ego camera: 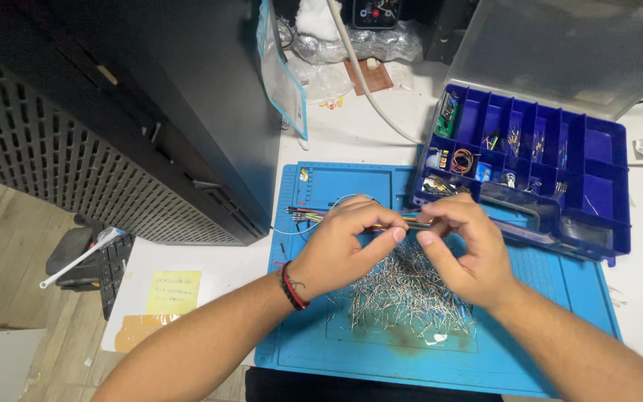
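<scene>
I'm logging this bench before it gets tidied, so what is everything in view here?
work mat: one, blue, on the white table
metal pins: a loose pile, silver, on the mat
jumper wires: one bundle, multicoloured, held between both hands
parts organizer: one, dark blue, lid open, right of the mat
sticky note: one, yellow, table's left edge
cable: one, white, top centre
left hand: red wristband, grip on the wires
right hand: grip on the wires

both forearms angled inward, hands meet at centre. left hand [340, 249] w/ red-black wristband, thumb + forefinger pinched. right hand [464, 249] fingers curled, fingertips pinched, facing left.
</scene>
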